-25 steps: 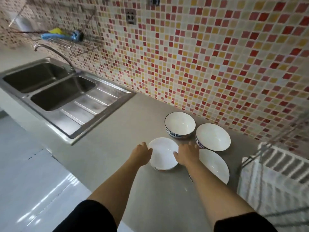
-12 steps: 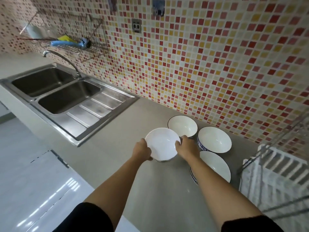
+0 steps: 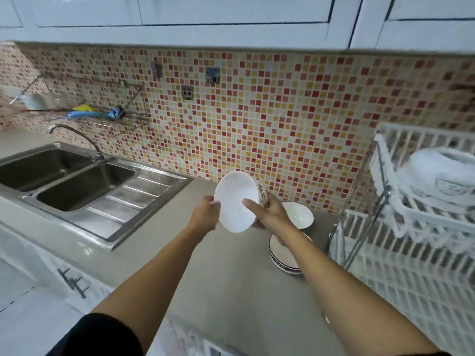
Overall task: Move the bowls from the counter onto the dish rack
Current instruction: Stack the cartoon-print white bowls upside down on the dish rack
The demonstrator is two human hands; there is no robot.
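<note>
both hands, left hand point(image 3: 207, 214) and right hand point(image 3: 270, 214), gripping a tilted bowl point(image 3: 235, 200) in the air; one bowl sitting upturned on dish rack point(image 3: 424, 265), two waiting on counter point(image 3: 205, 291).

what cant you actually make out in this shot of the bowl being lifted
All in the head view:
- Fourth bowl from the counter: not visible; whether the lifted white bowl and right hand hide it cannot be told.
- Blue-rimmed white bowl nearest the camera: right forearm covers its right side.
- White plastic dish rack: cut off by the right edge.
- Upturned white bowl on its upper tier: motion-blurred, pattern unreadable.
- Left hand: fingertips hidden behind the bowl.
</note>
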